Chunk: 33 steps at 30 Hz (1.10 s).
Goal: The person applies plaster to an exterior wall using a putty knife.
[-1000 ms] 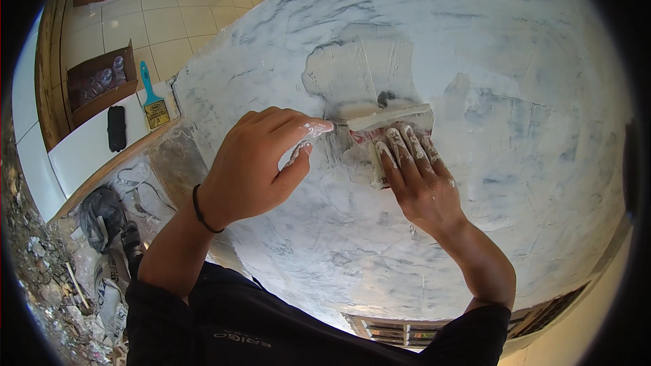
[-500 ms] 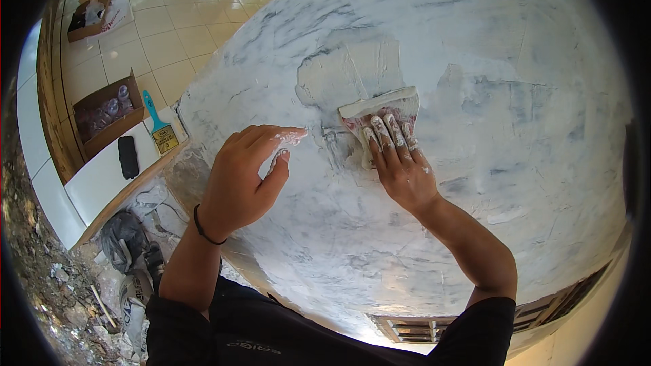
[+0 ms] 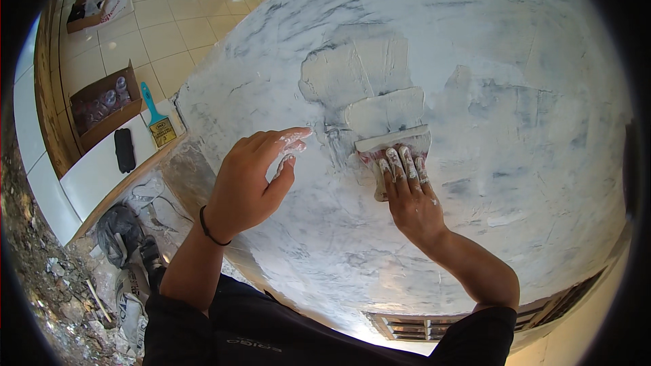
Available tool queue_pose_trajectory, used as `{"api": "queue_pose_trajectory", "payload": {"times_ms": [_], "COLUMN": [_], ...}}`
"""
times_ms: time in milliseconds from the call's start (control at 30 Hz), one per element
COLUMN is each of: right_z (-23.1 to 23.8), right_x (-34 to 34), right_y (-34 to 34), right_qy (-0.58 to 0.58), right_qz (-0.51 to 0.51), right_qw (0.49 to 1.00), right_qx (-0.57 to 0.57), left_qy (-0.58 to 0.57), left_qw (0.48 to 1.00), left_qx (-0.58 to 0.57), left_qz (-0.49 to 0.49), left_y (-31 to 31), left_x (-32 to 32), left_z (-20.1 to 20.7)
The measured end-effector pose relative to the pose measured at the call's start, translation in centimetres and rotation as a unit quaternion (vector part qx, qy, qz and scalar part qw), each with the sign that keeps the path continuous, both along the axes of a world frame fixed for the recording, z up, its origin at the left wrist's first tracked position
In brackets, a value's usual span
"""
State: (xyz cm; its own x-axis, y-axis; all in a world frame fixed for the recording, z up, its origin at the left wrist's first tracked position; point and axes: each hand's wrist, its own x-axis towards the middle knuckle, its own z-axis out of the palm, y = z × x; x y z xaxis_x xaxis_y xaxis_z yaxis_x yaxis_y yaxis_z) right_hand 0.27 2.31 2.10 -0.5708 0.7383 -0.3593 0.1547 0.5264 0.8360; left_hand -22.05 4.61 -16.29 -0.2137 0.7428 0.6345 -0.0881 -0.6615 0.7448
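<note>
My right hand [image 3: 413,193] is closed on a broad putty spreader [image 3: 393,142], pressing its plaster-coated blade to the white-and-grey wall [image 3: 488,163]. White putty smears the fingers spread over its back. Directly above the blade lies a fresh band of wet putty [image 3: 386,110], joined to a larger cream patch [image 3: 352,61]. My left hand [image 3: 254,173] hovers left of the spreader with nothing in it, its fingers stretched and the thumb apart; putty coats the fingertips. Whether those fingertips touch the wall I cannot tell.
At left, a blue-handled paintbrush [image 3: 157,118] and a black oblong object [image 3: 125,150] lie on a white tiled ledge [image 3: 95,179]. Beyond are a cardboard box of clear bottles [image 3: 102,105] and another open box [image 3: 91,7]. Bags [image 3: 122,234] and rubble [image 3: 64,291] lie lower left.
The spreader and my right hand have slid down the wall and slightly right, leaving a new band of putty above the blade. My left hand has barely moved.
</note>
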Motion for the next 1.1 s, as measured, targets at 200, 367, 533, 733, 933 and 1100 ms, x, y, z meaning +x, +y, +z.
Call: {"api": "queue_pose_trajectory", "payload": {"times_ms": [200, 367, 533, 733, 933, 1100], "right_z": [5.6, 7.7, 5.2, 3.0, 1.6, 3.9], "right_x": [-7.4, -12.1, -12.0, -12.9, -14.7, -15.7], "right_y": [-3.1, 2.7, 7.6, 11.2, 12.0, 13.3], "right_qy": [0.075, 0.165, 0.077, -0.046, -0.047, -0.026], "right_qz": [-0.038, -0.229, -0.219, -0.22, -0.211, -0.197], "right_qw": [0.995, 0.949, 0.967, 0.973, 0.976, 0.98], "right_qx": [-0.052, -0.14, -0.105, -0.045, 0.006, -0.015], "left_qy": [0.045, 0.031, 0.03, 0.031, 0.02, 0.014], "left_qw": [0.999, 0.998, 0.999, 0.999, 0.999, 1.0], "left_qx": [-0.007, -0.019, -0.018, -0.025, -0.025, -0.02], "left_qz": [-0.025, -0.041, -0.035, -0.004, 0.01, 0.013], "left_y": [-0.7, -1.3, -2.3, -3.3, -3.5, -3.6], "left_x": [0.1, 0.3, -0.4, -1.6, -1.6, -1.5], "left_z": [0.5, 0.3, -0.5, -1.9, -2.2, -2.1]}}
